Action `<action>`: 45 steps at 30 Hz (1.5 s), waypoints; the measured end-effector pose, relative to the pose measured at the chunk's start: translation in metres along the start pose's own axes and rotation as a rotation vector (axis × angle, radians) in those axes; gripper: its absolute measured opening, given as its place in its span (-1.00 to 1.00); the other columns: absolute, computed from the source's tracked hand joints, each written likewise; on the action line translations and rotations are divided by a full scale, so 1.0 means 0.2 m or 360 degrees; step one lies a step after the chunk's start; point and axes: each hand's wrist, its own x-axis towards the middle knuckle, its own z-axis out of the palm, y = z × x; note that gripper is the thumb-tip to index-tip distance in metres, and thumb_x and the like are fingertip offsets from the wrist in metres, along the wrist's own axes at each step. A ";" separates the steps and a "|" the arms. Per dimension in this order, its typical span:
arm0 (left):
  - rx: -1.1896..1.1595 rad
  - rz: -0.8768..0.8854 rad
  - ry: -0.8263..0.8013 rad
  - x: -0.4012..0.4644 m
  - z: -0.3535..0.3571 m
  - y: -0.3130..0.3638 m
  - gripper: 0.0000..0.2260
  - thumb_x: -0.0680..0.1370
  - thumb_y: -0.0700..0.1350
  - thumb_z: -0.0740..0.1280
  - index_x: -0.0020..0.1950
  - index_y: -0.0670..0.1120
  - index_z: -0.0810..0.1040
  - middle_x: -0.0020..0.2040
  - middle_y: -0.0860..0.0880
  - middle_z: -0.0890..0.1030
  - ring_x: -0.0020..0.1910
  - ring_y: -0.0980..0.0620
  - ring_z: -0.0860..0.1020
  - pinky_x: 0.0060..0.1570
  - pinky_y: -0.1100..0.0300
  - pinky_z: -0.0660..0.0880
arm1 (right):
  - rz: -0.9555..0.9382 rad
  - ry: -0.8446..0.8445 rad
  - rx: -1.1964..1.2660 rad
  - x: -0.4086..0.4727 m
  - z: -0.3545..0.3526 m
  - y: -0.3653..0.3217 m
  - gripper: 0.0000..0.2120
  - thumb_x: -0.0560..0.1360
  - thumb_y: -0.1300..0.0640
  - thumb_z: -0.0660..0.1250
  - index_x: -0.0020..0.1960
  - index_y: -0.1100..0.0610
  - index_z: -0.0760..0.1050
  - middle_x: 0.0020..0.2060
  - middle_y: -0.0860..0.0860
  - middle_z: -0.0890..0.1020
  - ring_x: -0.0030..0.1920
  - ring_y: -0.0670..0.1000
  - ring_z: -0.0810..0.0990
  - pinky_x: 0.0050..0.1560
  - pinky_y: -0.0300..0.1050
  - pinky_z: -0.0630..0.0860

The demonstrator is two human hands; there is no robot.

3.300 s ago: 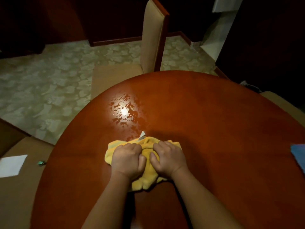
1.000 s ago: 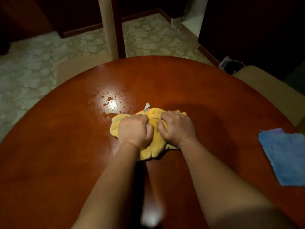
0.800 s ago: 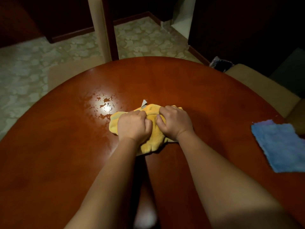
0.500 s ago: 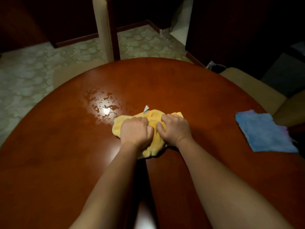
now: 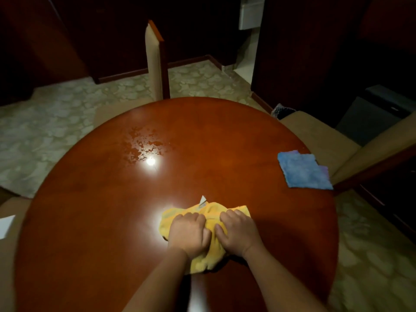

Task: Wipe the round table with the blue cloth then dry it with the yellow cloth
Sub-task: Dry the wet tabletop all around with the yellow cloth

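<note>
- The fingers (image 5: 191,218) of the left hand (image 5: 188,233) are curling down and gripping the yellow cloth (image 5: 208,235); the fingers of the right hand (image 5: 238,231) are curling the same way and holding the same cloth.
- Both hands are lying side by side, nearly touching, and pressing the bunched cloth on the desk (image 5: 101,221).
- The yellow cloth is sitting in the near half of the round desk, and a small white tag (image 5: 203,200) is sticking up at its far edge.
- A patch of wet spots (image 5: 144,143) is shining on the far left part of the desk, well apart from the hands.
- The blue cloth (image 5: 304,170) is lying flat at the right edge of the desk.
- A chair (image 5: 155,66) is standing behind the desk, on a patterned floor (image 5: 45,127).
</note>
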 end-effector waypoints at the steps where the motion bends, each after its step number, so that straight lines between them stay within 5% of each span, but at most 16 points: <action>1: 0.0003 0.0000 -0.0014 0.00 0.00 0.01 -0.79 0.31 0.01 0.13 -0.45 -0.06 0.40 -0.51 0.00 0.43 -0.55 -0.04 0.41 -0.51 0.20 0.24 | -0.0008 -0.0002 -0.0002 -0.01 0.00 0.01 -0.72 0.39 -0.11 0.13 -0.34 0.07 0.39 -0.43 -0.02 0.47 -0.41 0.04 0.48 -0.50 -0.20 0.35; 18: -0.0148 -0.0047 0.0120 0.35 0.08 -0.15 -0.82 0.31 -0.05 0.15 -0.43 -0.10 0.42 -0.48 -0.02 0.43 -0.51 -0.08 0.41 -0.50 0.10 0.30 | -0.0196 -0.0001 0.0168 0.38 0.13 0.19 -0.71 0.39 -0.08 0.16 -0.21 0.10 0.54 -0.33 0.04 0.54 -0.32 0.10 0.55 -0.44 -0.14 0.45; 36: -0.0201 0.0124 0.0329 0.93 0.14 -0.39 -0.77 0.35 -0.03 0.13 -0.43 -0.12 0.42 -0.48 -0.06 0.44 -0.52 -0.10 0.41 -0.44 0.20 0.23 | 0.0058 0.0194 0.0055 0.85 0.24 0.34 -0.72 0.42 -0.04 0.14 -0.27 0.13 0.48 -0.37 0.05 0.52 -0.34 0.13 0.54 -0.44 -0.12 0.41; 45: -0.0144 0.0172 0.0238 0.83 0.11 -0.41 -0.73 0.36 0.00 0.11 -0.42 -0.13 0.43 -0.49 -0.09 0.45 -0.54 -0.12 0.40 -0.48 0.17 0.17 | 0.0153 0.0254 -0.0176 0.79 0.22 0.23 -0.67 0.44 -0.06 0.09 -0.27 0.15 0.47 -0.39 0.07 0.51 -0.36 0.14 0.53 -0.46 -0.16 0.33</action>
